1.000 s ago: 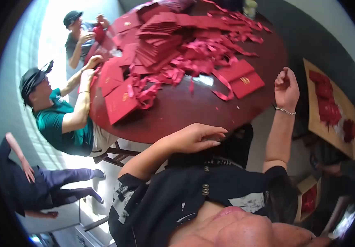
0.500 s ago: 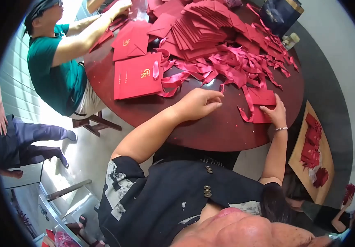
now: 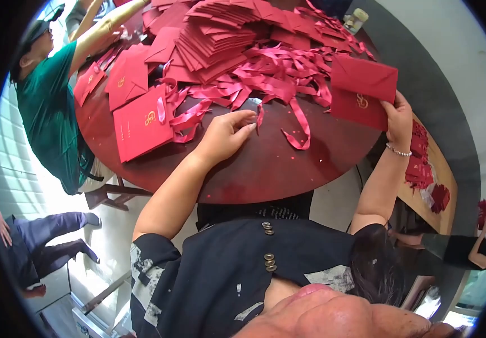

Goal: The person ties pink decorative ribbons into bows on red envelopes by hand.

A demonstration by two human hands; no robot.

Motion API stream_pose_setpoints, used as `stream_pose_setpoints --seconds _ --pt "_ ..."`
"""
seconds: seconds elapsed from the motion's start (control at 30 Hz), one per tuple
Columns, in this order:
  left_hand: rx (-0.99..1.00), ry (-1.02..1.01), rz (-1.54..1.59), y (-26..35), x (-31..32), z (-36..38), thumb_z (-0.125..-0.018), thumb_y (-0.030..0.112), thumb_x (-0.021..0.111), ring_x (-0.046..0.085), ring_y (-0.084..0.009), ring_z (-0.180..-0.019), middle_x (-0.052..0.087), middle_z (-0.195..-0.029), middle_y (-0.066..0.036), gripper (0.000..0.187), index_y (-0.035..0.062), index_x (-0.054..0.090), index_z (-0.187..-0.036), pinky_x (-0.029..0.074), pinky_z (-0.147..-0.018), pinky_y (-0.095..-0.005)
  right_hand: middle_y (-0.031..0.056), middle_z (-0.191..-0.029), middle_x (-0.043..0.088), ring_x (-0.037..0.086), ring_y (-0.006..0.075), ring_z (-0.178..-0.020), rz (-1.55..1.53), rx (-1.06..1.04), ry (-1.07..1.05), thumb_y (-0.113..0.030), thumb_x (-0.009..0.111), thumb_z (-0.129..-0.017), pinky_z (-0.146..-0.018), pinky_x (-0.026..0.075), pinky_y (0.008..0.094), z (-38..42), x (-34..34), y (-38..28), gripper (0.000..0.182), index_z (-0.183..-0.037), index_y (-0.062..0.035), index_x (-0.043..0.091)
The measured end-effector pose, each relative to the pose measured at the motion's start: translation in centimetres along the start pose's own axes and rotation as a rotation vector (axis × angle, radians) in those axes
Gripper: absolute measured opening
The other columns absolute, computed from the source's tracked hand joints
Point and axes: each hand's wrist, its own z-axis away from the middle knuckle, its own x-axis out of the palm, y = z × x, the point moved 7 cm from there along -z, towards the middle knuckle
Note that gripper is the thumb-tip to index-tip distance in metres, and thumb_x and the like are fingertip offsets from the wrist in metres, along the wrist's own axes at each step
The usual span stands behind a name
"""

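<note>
My right hand grips a flat red paper gift bag by its right edge, raised off the table at the right side. The bag has a gold logo and a folded flap across its upper part. My left hand hovers over or rests on the table's near middle, fingers loosely curled and thumb apart, with nothing seen between them. Just beyond its fingertips lies the end of a pink-red ribbon. Another ribbon trails on the table between my hands.
A round dark-red table bears a big pile of flat red bags and a heap of ribbons. Finished-looking bags with ribbon handles lie left. A jar stands far right. A person in green works at left.
My right hand has taken hold of the red gift bag and lifted it off the table, up and toward the right. My left hand keeps nearly the same pose; the whole view has shifted.
</note>
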Motion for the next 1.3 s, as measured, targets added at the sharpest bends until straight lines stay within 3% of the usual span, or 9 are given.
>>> stream_pose_setpoints --seconds 0.2,0.33,0.43,0.5,0.57,0.67,0.83,1.17,1.3 --pt "0.256 0.330 -0.103 7.2 -1.7 -1.9 -0.090 0.016 0.078 0.065 -0.0172 -0.107 0.068 -0.125 -0.012 0.052 -0.0027 0.060 -0.135 0.053 -0.093 -0.0319 0.0053 -0.107 0.072 0.065 0.0105 -0.099 0.224 -0.001 -0.541 0.007 0.065 -0.086 -0.087 0.051 0.0266 -0.6 12.4 -4.4 0.034 -0.119 0.0065 0.067" --pt "0.073 0.055 0.183 5.8 -1.6 -4.6 -0.088 0.018 0.079 0.070 -0.0178 -0.096 0.071 -0.116 -0.012 0.057 -0.0031 0.057 -0.136 0.055 -0.087 -0.0297 0.0083 -0.105 0.072 0.065 0.0101 -0.098 0.330 -0.090 -0.921 -0.004 0.073 -0.087 -0.083 0.053 0.0280 0.1 21.6 -3.3 0.035 -0.120 0.0022 0.068" --pt "-0.052 0.024 0.389 3.5 -1.6 -4.8 -0.091 0.012 0.075 0.067 -0.0176 -0.106 0.070 -0.119 -0.011 0.047 -0.0007 0.059 -0.134 0.054 -0.092 -0.0316 0.0080 -0.105 0.073 0.067 0.0119 -0.095 0.355 -0.451 -0.365 -0.011 0.078 -0.087 -0.084 0.054 0.0279 -2.3 21.9 -2.9 0.039 -0.123 0.0004 0.068" --pt "-0.006 0.445 0.955 0.6 -3.8 -4.6 -0.096 0.009 0.069 0.068 -0.0190 -0.106 0.070 -0.119 -0.010 0.033 0.0005 0.063 -0.127 0.055 -0.093 -0.0338 0.0055 -0.100 0.074 0.068 0.0109 -0.090 0.306 -0.465 -0.149 -0.012 0.079 -0.089 -0.082 0.054 0.0257 -3.2 21.1 -1.0 0.034 -0.119 0.0001 0.069" --pt "-0.041 0.488 1.045 -0.8 -4.8 -5.2 -0.098 0.009 0.066 0.069 -0.0212 -0.107 0.070 -0.119 -0.009 0.026 0.0022 0.064 -0.123 0.056 -0.095 -0.0373 0.0028 -0.098 0.073 0.066 0.0080 -0.087 -0.082 -0.121 -0.060 -0.012 0.076 -0.092 -0.081 0.053 0.0229 -3.1 19.9 2.8 0.024 -0.111 0.0000 0.071" --pt "-0.034 0.491 1.169 -1.4 -5.2 -5.4 -0.100 0.011 0.064 0.064 -0.0273 -0.119 0.065 -0.129 -0.010 0.031 0.0044 0.058 -0.130 0.052 -0.104 -0.0474 0.0012 -0.095 0.071 0.065 0.0061 -0.085 -0.027 -0.089 -0.177 -0.012 0.076 -0.093 -0.077 0.052 0.0217 -2.1 21.2 3.8 0.017 -0.104 -0.0005 0.071" --pt "-0.100 0.494 1.195 -1.8 -4.7 -5.3 -0.101 0.014 0.063 0.064 -0.0277 -0.119 0.065 -0.129 -0.010 0.032 0.0043 0.057 -0.131 0.051 -0.106 -0.0480 0.0028 -0.094 0.066 0.063 0.0106 -0.081 0.294 -0.395 -0.122 -0.007 0.082 -0.084 -0.073 0.053 0.0246 -0.7 22.2 1.2 0.026 -0.106 -0.0015 0.071" --pt "-0.057 0.594 1.090 -1.9 -3.8 -5.0 -0.099 0.012 0.065 0.064 -0.0270 -0.117 0.065 -0.128 -0.012 0.035 0.0025 0.055 -0.131 0.052 -0.103 -0.0455 0.0056 -0.094 0.066 0.064 0.0142 -0.083 0.440 -0.425 -0.164 -0.007 0.084 -0.079 -0.076 0.053 0.0275 -0.6 22.6 1.1 0.030 -0.104 0.0001 0.070" --pt "-0.095 0.630 1.015 -0.8 -3.6 -4.5 -0.099 0.010 0.066 0.066 -0.0204 -0.111 0.067 -0.124 -0.009 0.030 0.0018 0.059 -0.127 0.053 -0.099 -0.0370 0.0048 -0.092 0.062 0.060 0.0136 -0.080 0.324 -0.131 -0.183 -0.004 0.080 -0.082 -0.074 0.050 0.0259 -0.7 22.4 2.4 0.022 -0.096 0.0009 0.064"
